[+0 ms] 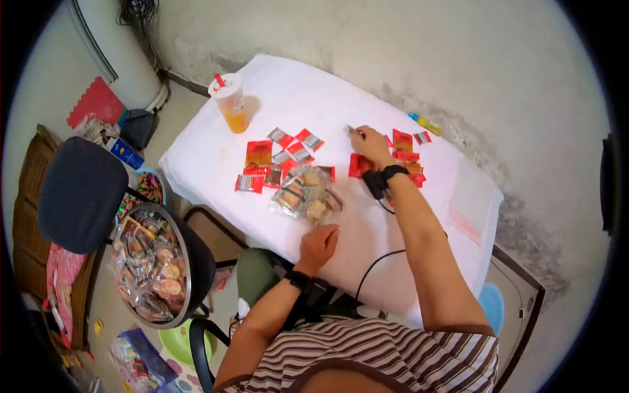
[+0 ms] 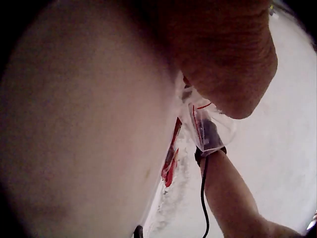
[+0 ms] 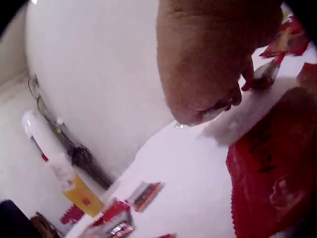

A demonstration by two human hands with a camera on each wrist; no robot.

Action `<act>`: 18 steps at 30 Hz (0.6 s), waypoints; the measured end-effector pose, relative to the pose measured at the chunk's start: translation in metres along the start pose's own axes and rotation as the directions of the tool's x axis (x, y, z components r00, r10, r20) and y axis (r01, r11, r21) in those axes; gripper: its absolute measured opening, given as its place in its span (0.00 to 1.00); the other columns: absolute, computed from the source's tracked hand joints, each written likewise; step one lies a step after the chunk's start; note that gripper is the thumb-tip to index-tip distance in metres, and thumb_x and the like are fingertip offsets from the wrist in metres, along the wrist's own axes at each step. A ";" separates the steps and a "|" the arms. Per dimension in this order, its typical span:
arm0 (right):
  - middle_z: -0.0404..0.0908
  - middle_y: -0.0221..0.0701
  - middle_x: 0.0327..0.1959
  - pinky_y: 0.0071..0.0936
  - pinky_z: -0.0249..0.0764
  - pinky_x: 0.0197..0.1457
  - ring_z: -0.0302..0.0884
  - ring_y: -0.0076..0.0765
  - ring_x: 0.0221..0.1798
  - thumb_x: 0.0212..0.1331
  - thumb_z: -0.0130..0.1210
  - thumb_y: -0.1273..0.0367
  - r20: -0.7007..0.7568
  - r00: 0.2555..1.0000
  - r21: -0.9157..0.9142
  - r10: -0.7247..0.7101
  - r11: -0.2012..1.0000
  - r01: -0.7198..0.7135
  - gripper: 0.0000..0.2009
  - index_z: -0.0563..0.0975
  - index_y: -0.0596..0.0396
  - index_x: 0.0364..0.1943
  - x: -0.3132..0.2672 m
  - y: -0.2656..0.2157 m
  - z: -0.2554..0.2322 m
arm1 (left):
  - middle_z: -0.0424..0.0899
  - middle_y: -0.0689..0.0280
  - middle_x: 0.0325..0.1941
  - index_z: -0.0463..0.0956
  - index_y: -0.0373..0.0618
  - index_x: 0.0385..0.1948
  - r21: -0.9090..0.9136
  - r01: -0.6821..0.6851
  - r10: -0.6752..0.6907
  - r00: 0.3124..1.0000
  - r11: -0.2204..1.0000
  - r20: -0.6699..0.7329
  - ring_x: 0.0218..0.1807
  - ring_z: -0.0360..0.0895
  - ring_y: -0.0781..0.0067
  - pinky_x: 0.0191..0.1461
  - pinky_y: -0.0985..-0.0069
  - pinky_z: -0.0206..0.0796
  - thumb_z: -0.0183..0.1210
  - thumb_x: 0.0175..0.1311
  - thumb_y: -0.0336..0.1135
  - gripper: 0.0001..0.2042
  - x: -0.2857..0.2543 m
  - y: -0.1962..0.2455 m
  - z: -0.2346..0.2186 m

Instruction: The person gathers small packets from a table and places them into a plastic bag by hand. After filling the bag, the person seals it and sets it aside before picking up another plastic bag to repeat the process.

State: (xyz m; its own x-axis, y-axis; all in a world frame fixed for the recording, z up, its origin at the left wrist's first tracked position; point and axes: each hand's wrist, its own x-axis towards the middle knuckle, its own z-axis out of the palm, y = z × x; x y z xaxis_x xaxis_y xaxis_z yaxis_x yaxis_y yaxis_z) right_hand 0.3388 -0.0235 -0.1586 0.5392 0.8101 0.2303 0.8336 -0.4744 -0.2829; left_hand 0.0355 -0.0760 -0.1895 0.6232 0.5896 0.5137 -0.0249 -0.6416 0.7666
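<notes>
My right hand (image 1: 371,145) is over the far side of the white-covered table, fingers bent. A small shiny silvery piece (image 1: 350,130) shows at its fingertips; what kind of thing it is I cannot tell. Beneath and beside that wrist lie red snack packets (image 1: 406,156), one of them large and close in the right wrist view (image 3: 270,173). Near the front edge rests my left hand (image 1: 319,247), fingers loosely bent, holding nothing visible. Just beyond it sits a clear plastic bag of wrapped snacks (image 1: 306,195). More red and grey packets (image 1: 258,157) lie spread behind the bag.
A cup of orange drink (image 1: 230,105) stands at the back left of the table (image 1: 295,85). A yellow-blue tube (image 1: 426,123) lies along the wall side. Left of the table, a black bucket (image 1: 196,252) of wrapped snacks stands by a dark chair (image 1: 84,195). A cable (image 1: 373,265) trails from the right wrist.
</notes>
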 end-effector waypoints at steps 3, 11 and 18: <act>0.78 0.37 0.30 0.25 0.72 0.27 0.76 0.30 0.29 0.60 0.43 0.60 0.280 0.952 0.838 0.127 0.451 -0.306 0.14 0.75 0.56 0.36 -0.032 -0.002 -0.048 | 0.79 0.58 0.27 0.76 0.42 0.32 -0.007 0.022 -0.023 0.999 1.000 -0.035 0.26 0.76 0.57 0.29 0.69 0.68 0.56 0.55 0.28 0.05 -0.004 -0.007 0.005; 0.78 0.34 0.29 0.17 0.72 0.21 0.75 0.24 0.22 0.62 0.45 0.57 0.561 0.827 0.826 0.021 0.044 -0.562 0.18 0.73 0.59 0.42 -0.205 -0.016 -0.097 | 0.78 0.58 0.26 0.75 0.40 0.33 -0.097 0.064 -0.075 0.990 0.993 -0.120 0.24 0.75 0.58 0.28 0.71 0.67 0.55 0.56 0.28 0.05 -0.001 0.000 0.002; 0.78 0.34 0.33 0.24 0.76 0.32 0.78 0.29 0.29 0.62 0.47 0.61 0.539 0.829 0.831 0.149 0.066 -0.552 0.16 0.71 0.59 0.46 -0.215 -0.066 -0.037 | 0.78 0.57 0.29 0.74 0.41 0.34 -0.168 0.040 -0.063 0.990 0.985 -0.130 0.27 0.76 0.59 0.29 0.73 0.67 0.56 0.54 0.26 0.06 -0.004 0.015 0.011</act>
State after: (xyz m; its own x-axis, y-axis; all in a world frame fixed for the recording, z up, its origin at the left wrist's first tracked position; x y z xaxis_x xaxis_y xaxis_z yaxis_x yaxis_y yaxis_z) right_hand 0.1719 -0.1793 -0.1551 0.5067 0.7864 -0.3533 -0.3428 -0.1923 -0.9195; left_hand 0.0412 -0.0928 -0.1844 0.5170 0.6873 0.5102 -0.1303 -0.5259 0.8405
